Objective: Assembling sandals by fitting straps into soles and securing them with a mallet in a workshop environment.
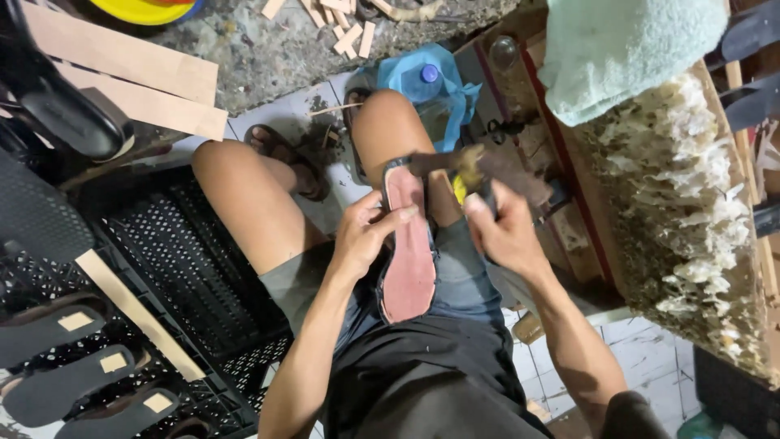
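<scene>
Resting on: person's right thigh, lengthwise, toe end toward 12 o'clock.
Sole: flat reddish-brown shoe sole w/ dark rim [409,248], worn, dull surface.
L hand: left hand [363,236] at sole's 9 o'clock edge, fingers curled, thumb pressing its face.
R hand: right hand [502,232] closed round yellow-handled brown tool [479,172], head at sole's 1 o'clock.
Nearby: black plastic crate [175,260] at 9 o'clock.

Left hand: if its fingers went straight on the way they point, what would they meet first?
Probably the right hand, just past the reddish sole that the left hand holds; depth is unclear.
</scene>
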